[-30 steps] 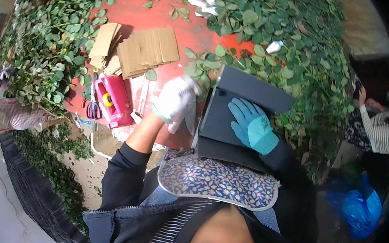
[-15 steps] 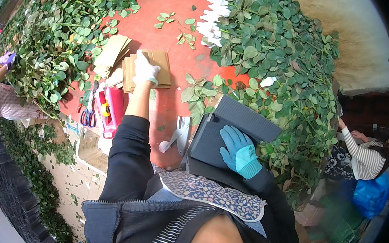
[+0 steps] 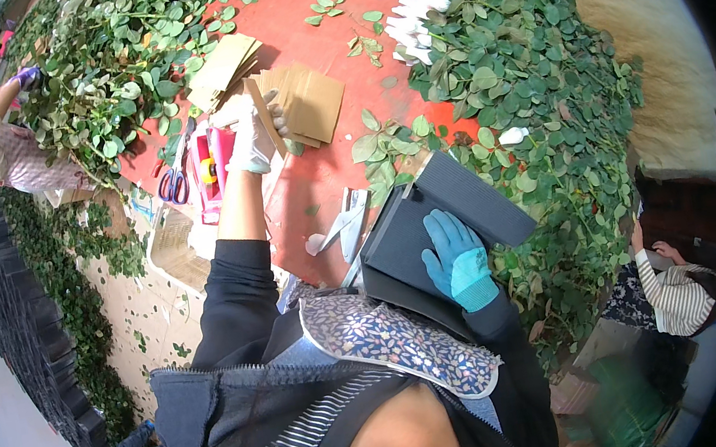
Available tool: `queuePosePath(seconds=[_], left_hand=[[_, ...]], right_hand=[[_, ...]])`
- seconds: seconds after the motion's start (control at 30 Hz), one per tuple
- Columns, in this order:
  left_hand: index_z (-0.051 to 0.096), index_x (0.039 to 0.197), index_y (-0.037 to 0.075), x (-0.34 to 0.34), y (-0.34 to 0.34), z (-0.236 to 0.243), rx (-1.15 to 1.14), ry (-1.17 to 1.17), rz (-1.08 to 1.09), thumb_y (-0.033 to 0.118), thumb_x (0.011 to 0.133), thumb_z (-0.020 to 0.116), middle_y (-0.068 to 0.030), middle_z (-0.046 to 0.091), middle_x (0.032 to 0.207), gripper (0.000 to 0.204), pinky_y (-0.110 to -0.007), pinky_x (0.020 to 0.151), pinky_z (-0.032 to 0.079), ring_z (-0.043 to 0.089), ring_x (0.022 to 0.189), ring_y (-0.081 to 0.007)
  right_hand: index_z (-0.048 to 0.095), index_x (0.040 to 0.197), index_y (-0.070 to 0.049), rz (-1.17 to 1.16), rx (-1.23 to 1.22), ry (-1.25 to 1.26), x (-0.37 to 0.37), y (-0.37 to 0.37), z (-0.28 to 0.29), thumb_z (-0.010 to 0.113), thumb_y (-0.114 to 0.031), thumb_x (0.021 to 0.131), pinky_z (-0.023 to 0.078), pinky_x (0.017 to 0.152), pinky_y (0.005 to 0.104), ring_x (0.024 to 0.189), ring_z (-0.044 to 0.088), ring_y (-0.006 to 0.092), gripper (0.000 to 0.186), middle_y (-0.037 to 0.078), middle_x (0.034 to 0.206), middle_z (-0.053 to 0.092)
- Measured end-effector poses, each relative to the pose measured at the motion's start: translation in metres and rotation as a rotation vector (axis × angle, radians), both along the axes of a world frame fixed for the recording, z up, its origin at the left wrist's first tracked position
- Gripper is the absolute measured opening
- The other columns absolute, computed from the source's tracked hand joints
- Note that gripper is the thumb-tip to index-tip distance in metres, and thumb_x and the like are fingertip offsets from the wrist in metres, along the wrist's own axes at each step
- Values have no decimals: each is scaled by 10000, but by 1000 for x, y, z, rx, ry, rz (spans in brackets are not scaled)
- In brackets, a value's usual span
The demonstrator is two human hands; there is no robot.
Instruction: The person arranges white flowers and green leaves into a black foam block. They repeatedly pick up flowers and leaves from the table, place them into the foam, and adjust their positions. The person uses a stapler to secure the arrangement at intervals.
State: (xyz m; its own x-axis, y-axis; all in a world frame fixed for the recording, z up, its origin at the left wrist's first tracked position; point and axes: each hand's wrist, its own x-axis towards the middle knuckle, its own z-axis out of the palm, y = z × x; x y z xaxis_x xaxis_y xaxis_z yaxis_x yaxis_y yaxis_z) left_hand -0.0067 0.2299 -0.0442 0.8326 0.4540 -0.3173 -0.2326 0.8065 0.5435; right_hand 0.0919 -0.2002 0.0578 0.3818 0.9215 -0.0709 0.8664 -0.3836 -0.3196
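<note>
In its white glove, my left hand (image 3: 250,143) grips a brown cardboard piece (image 3: 264,113), tilted nearly edge-on, with fingers showing on its far side. Beside it a stack of brown cardboard pieces (image 3: 312,106) lies fanned on the red table (image 3: 357,86). A second cardboard stack (image 3: 224,67) sits just beyond, to the left. My right hand (image 3: 458,262), in a blue glove, rests flat with fingers stretched on a black folded box (image 3: 397,241) close to my body. The box's ribbed flap (image 3: 478,197) stands out toward the right.
Left of my forearm are a pink tape dispenser (image 3: 208,185), blue-handled scissors (image 3: 173,185) and a pale basket (image 3: 162,251). A grey metal tool (image 3: 351,223) lies by the box. Leafy stems heap at right (image 3: 521,82) and far left (image 3: 101,86). Co-workers stand left and right.
My left hand has lifted a cardboard piece from the stack and drawn it slightly left and nearer. The stack has fanned out. My right hand stays on the box; the view has shifted slightly.
</note>
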Motion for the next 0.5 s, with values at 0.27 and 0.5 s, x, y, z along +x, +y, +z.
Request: queuePosePath(seconds=[0.27,0.5], left_hand=[[354,1443,-1,4,-98,82,-149,-273,-73,321,814,691,-222,567,1272,783,-522,973,505,581,1164,-386],[643,1117,13,-1,-130,73,979,158,-474,202,882,662,-78,671,1019,302,-331,794,514,618,895,-170]], right_hand=[[467,1377,-38,-3,6,9,7,-1,2,616,-248,854,414,1018,463,1261,479,332,583,168,1390,489],[519,1337,-27,-10,86,-14,10,-4,0,597,-255,862,429,1000,451,1184,528,346,533,202,1288,550]])
